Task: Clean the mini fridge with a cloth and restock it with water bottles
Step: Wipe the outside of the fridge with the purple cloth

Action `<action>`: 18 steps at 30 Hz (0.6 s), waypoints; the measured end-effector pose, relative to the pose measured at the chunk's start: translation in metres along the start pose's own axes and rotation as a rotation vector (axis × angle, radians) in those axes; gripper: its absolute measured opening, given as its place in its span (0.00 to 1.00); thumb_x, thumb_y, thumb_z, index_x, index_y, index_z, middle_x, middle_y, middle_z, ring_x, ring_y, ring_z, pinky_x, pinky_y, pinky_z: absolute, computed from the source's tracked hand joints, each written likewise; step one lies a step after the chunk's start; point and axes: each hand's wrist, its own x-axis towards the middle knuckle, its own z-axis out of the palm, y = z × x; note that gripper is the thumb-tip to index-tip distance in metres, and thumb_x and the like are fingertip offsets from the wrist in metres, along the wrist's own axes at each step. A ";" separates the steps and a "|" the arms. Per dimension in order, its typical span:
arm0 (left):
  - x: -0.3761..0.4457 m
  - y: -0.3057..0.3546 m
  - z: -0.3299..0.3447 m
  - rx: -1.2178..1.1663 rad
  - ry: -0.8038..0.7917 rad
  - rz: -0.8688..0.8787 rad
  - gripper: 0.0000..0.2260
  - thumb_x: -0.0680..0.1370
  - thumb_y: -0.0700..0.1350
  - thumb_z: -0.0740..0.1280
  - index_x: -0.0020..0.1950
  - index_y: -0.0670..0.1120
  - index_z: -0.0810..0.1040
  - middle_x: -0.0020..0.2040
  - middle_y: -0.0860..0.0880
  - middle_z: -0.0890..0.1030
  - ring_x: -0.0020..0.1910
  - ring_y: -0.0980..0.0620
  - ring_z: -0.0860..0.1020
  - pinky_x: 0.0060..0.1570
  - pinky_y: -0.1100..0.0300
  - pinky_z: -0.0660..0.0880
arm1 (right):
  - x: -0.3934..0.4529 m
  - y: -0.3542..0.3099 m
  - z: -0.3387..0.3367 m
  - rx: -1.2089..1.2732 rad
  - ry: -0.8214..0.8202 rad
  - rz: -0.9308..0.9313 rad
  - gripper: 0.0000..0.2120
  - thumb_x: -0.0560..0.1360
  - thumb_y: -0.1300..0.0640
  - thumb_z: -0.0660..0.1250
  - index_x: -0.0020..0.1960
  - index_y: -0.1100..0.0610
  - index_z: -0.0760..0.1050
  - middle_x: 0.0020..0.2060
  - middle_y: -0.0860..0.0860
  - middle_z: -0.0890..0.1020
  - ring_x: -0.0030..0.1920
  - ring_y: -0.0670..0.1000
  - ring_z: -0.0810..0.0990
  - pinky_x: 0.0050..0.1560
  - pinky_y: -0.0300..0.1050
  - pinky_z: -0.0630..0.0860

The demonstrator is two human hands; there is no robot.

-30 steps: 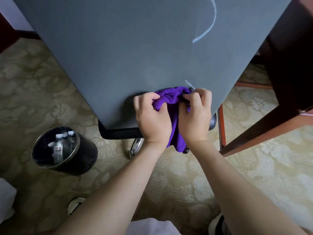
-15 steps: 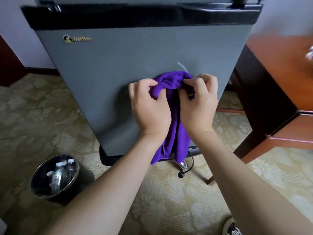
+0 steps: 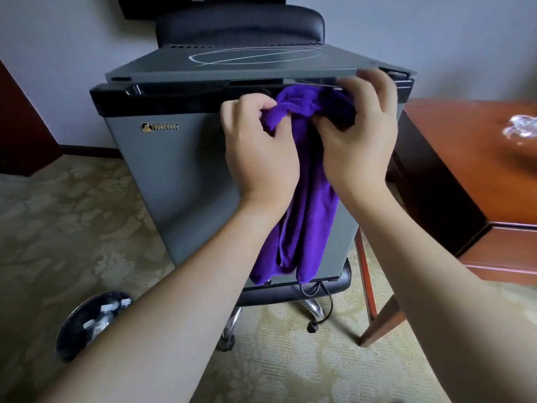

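Grey mini fridge (image 3: pixel 174 181), door closed, sits on a black chair seat (image 3: pixel 290 295) beside the wooden tabletop (image 3: pixel 465 158).
Purple cloth (image 3: pixel 308 216) hangs down the door front, bunched at the top edge; left hand (image 3: pixel 258 149) pinches one fold, right hand (image 3: pixel 360 132) grips the other. Down on the carpet, a black bin (image 3: pixel 69 335) holds water bottles (image 3: pixel 107 312).

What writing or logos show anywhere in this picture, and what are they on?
"WellWay", beside a small gold emblem, on the grey door of the mini fridge, upper left.
Bottles in the bin: any labels too small and blurred to read.
Nothing else legible; the white loop on the fridge top is a scrawl, not text.
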 end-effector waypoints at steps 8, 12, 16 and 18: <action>-0.009 -0.009 0.001 0.009 -0.017 0.034 0.05 0.74 0.39 0.71 0.49 0.42 0.79 0.50 0.45 0.76 0.45 0.52 0.74 0.42 0.57 0.73 | 0.008 0.003 -0.004 -0.058 -0.117 -0.048 0.22 0.70 0.57 0.73 0.64 0.60 0.78 0.61 0.51 0.80 0.60 0.47 0.77 0.59 0.20 0.61; -0.015 -0.015 0.002 0.003 0.010 0.014 0.05 0.74 0.39 0.71 0.49 0.42 0.79 0.50 0.45 0.75 0.46 0.51 0.75 0.43 0.52 0.75 | 0.004 0.003 -0.002 -0.045 -0.101 -0.066 0.22 0.69 0.59 0.72 0.63 0.60 0.78 0.60 0.51 0.79 0.59 0.46 0.77 0.57 0.22 0.63; -0.020 -0.019 -0.001 0.002 0.010 0.009 0.06 0.74 0.39 0.71 0.49 0.42 0.79 0.51 0.45 0.75 0.46 0.51 0.74 0.44 0.53 0.74 | 0.001 0.002 0.000 -0.035 -0.109 -0.068 0.22 0.68 0.59 0.72 0.62 0.59 0.77 0.59 0.51 0.78 0.56 0.45 0.76 0.52 0.23 0.65; -0.019 -0.021 -0.003 -0.008 0.027 -0.001 0.06 0.74 0.40 0.71 0.49 0.42 0.79 0.51 0.46 0.74 0.46 0.51 0.74 0.44 0.54 0.75 | 0.001 0.000 0.001 -0.033 -0.119 -0.075 0.22 0.68 0.59 0.72 0.61 0.60 0.77 0.58 0.52 0.78 0.55 0.45 0.76 0.50 0.23 0.65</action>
